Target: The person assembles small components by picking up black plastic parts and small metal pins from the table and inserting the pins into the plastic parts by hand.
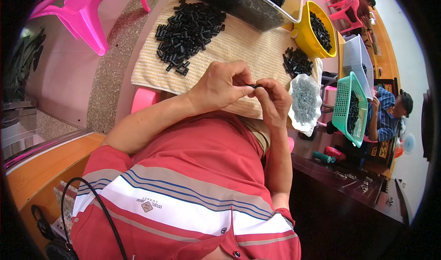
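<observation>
My left hand (223, 84) and my right hand (274, 102) meet over the near edge of the towel-covered table, fingertips pinched together. Between them is a small black plastic piece (253, 86), mostly covered by the fingers. Beyond my left hand lies a large loose pile of short black tubular pieces (188, 32). A smaller pile of black pieces (297, 61) lies past my right hand. Right beside that hand stands a white wavy-rimmed dish (317, 104), filled with many small, clear or silvery parts (304, 101) too fine to make out singly.
A clear plastic bin (294, 11) of black pieces and a yellow basin (299, 38) stand at the back. Right of the table are a green basket (340, 103) and a seated person (386, 115) in a blue shirt. A pink stool (76, 7) is far left.
</observation>
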Motion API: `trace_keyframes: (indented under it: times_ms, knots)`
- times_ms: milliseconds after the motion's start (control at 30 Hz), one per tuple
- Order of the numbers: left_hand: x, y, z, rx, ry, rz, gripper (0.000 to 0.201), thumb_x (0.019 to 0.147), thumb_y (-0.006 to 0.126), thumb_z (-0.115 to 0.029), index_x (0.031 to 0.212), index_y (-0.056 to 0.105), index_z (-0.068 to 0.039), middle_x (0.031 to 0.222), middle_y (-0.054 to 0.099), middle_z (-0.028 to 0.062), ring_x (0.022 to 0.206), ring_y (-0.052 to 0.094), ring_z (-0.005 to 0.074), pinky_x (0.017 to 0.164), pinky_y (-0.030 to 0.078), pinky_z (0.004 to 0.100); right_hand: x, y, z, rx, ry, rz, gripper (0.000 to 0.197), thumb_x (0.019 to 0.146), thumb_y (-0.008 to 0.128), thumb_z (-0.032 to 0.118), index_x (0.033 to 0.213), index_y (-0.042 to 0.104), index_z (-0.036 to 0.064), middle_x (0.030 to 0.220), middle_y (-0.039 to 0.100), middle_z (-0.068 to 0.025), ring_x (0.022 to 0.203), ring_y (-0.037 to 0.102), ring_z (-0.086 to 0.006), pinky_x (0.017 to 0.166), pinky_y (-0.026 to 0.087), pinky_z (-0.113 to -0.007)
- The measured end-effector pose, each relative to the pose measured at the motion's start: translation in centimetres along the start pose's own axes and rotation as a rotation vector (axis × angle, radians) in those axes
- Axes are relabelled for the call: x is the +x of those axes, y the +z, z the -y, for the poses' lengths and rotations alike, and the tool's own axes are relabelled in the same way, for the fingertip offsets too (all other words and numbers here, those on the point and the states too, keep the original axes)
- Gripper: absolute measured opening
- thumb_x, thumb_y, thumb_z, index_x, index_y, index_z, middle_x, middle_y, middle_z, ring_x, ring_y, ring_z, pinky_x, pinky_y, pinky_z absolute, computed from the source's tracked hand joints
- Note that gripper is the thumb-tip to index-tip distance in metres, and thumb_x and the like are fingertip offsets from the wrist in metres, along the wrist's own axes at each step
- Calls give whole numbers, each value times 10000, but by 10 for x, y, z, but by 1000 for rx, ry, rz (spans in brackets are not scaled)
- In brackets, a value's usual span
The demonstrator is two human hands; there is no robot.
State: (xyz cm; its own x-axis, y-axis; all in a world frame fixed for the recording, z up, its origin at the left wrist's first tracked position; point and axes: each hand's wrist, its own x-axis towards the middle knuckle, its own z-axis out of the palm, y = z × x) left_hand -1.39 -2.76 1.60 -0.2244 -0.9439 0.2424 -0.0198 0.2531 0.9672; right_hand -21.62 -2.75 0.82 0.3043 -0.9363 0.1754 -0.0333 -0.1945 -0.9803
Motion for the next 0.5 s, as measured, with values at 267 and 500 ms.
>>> trace_keyframes:
  times_ms: [267,500]
  knots:
    - [0,-1,1,-32,-34,14,105,831,736,-5,893,651,1,807,711,61,780,694,98,677,559,245,-2,11,-1,94,54,-56,78,971,603,27,1013,596,-39,890,641,-53,811,634,-122,775,522,-246]
    - [0,0,2,156,50,-34,115,820,740,-15,869,636,0,791,708,89,752,706,121,676,568,263,-5,20,-5,135,78,-133,137,972,634,87,1026,605,-35,911,657,-67,781,646,-123,734,544,-247]
